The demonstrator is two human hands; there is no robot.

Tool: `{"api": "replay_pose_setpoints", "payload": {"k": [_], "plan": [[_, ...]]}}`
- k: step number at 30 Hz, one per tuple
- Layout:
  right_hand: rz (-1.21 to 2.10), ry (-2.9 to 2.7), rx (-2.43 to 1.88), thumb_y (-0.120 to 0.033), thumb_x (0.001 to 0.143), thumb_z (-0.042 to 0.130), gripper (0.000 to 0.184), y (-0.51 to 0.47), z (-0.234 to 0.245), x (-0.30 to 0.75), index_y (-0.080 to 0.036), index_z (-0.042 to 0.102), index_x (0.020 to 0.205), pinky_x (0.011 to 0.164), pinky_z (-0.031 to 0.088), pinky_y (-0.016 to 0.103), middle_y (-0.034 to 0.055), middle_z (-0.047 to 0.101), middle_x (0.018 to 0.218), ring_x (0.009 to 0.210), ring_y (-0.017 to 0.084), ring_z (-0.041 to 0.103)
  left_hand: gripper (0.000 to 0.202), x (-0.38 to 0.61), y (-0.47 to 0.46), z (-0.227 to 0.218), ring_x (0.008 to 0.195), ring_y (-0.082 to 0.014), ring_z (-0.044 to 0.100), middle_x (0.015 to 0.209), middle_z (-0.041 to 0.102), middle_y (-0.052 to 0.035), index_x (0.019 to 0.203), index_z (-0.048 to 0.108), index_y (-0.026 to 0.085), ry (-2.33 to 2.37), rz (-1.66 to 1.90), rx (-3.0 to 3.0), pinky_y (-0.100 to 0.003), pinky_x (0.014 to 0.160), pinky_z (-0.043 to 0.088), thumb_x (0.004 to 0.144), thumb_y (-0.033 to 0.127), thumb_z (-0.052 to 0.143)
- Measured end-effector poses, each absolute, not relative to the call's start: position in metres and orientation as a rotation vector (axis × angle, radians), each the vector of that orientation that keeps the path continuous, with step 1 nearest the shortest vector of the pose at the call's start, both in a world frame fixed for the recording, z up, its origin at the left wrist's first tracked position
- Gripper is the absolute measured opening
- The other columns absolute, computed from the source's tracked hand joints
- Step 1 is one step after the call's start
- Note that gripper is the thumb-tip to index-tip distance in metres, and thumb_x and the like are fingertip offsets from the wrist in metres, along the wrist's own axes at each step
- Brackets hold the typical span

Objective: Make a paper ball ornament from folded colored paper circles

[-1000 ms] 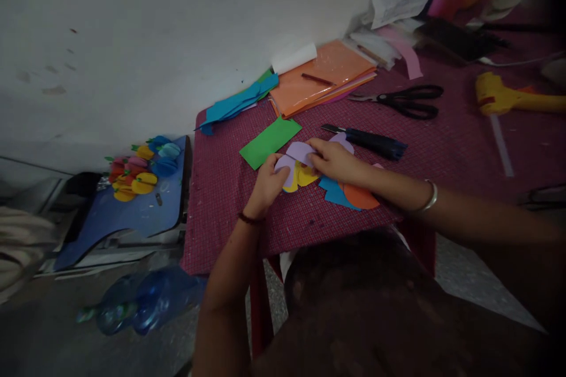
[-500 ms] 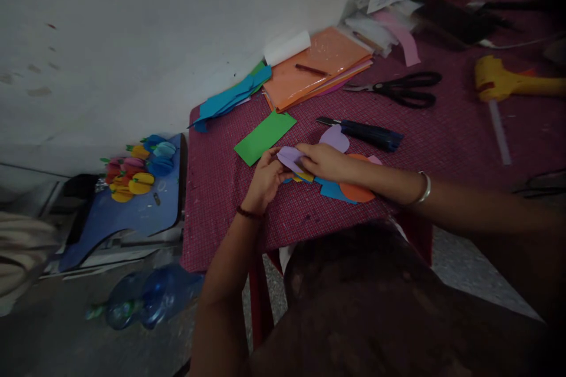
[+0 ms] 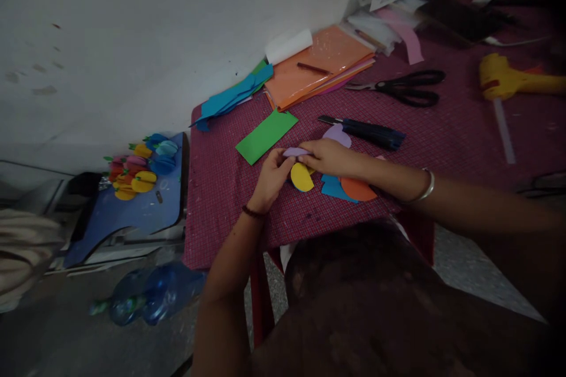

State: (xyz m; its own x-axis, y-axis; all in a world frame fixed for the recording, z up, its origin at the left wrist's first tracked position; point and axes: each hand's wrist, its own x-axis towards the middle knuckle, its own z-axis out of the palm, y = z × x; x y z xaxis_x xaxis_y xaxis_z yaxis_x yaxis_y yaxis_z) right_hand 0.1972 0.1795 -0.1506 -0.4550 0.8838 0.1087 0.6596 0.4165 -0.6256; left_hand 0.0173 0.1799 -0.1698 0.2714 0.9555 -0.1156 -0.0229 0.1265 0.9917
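Note:
Between my two hands, above the table, is a folded lilac paper piece (image 3: 295,152). My left hand (image 3: 270,178) pinches its left end with thumb and fingers. My right hand (image 3: 327,159) grips the other end, thumb toward me. Just below them lies a yellow paper round (image 3: 302,177), with a bit of blue at its left edge. Another lilac paper piece (image 3: 338,135) lies behind my right hand. Under my right forearm are an orange paper round (image 3: 357,189) and blue paper pieces (image 3: 336,187), partly covered.
A green paper strip (image 3: 266,136), a utility knife (image 3: 374,132), scissors (image 3: 404,87) and a yellow glue gun (image 3: 499,78) lie on the checked tablecloth (image 3: 212,206). Packed orange sheets (image 3: 321,65) are by the wall. Paper ornaments (image 3: 141,168) sit on a blue board at left.
The lilac paper now lies flatter, folded between my fingers. My hands have shifted a little, and more of the yellow round shows beneath them. The view has moved slightly.

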Motion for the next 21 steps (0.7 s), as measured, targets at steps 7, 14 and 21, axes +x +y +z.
{"api": "replay_pose_setpoints", "payload": {"k": [7,14,21], "plan": [[0.304,-2.289,-1.513,-0.031,0.095,0.043,0.027,0.181,-0.139,0.21,-0.013,0.063,0.093,0.065,0.027,0.032,0.0112,0.069,0.09,0.075,0.02,0.056,0.052,0.005,0.178,-0.159,0.065,-0.0115,0.063,0.077,0.068,0.002,0.113,0.056,0.018,0.925,0.787,1.284,-0.022,0.062,0.048,0.064,0.011,0.072],[0.251,-2.466,-1.465,-0.04,0.097,0.042,0.034,0.18,-0.143,0.215,-0.015,0.064,0.097,0.06,0.024,0.031,0.0112,0.07,0.099,0.076,0.019,0.058,0.029,-0.008,0.178,-0.141,0.067,-0.0098,0.06,0.072,0.06,0.0034,0.091,0.063,0.018,0.832,1.045,1.058,-0.024,0.069,0.053,0.065,0.004,0.06],[0.523,-2.208,-1.403,-0.022,0.085,0.051,0.03,0.183,-0.147,0.215,-0.013,0.06,0.112,0.071,0.04,0.031,0.0126,0.069,0.106,0.087,0.022,0.061,0.015,-0.005,0.178,-0.141,0.078,-0.0123,0.065,0.08,0.063,0.0017,0.08,0.054,0.019,0.782,1.038,0.84,-0.03,0.079,0.058,0.072,0.007,0.061]]}}
